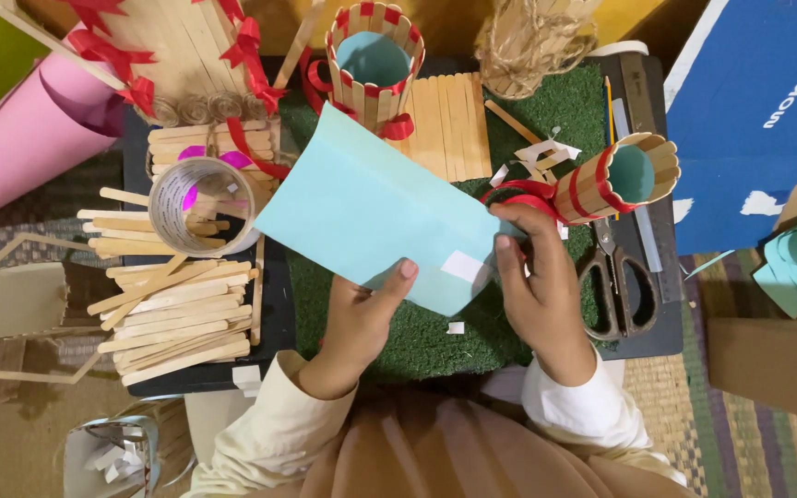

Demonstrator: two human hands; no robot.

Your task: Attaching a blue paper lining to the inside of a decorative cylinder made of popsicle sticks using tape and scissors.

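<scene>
Left hand (362, 318): lower centre of the frame, fingers curled, thumb pinching the bottom edge of the light blue paper sheet (371, 207).
Right hand (537, 286): right of centre, fingers closed, gripping the sheet's right edge.
Sheet: centre, tilted, over the green mat (435, 337).
Scissors (620, 286): just right of the right hand.
Stick pile (172, 314): left.

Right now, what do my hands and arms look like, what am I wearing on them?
Both hands are bare, without gloves or visible rings. The left hand and right hand come out of long, loose cream sleeves with plain cuffs.
</scene>
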